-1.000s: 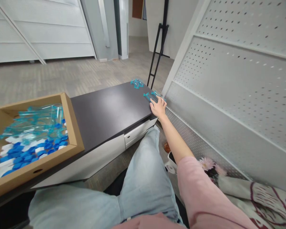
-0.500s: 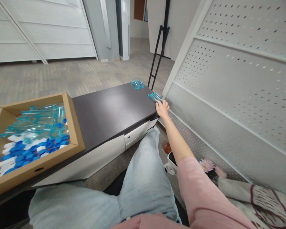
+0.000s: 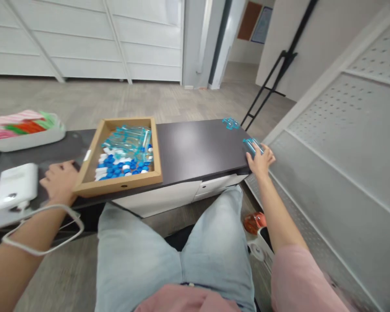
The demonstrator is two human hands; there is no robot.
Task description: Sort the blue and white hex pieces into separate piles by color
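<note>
At the far right end of the dark tabletop (image 3: 195, 147), my right hand (image 3: 261, 160) is closed around the near ends of a small row of clear plastic tubes with teal ends (image 3: 251, 142). Its thumb is on their left, and the fingers reach over and beside them. My left hand (image 3: 60, 177) rests on the table against the left side of a cardboard box (image 3: 159, 167), fingers spread and holding nothing. Inside the box lie more clear teal tubes (image 3: 126, 138) and many blue and white caps (image 3: 121, 167). Another small group of teal tubes (image 3: 230, 123) sits at the back right corner.
On the left stand a white tray (image 3: 29, 141) of pink, green and red pieces and a white device (image 3: 16, 186) with a cable (image 3: 40, 251) looping over my left forearm. A perforated panel (image 3: 344, 143) rises on the right. A black stand (image 3: 269, 86) is behind the table.
The view has turned left, bringing my left hand, the white tray and the device into sight. My right hand stays at the same row of tubes.
</note>
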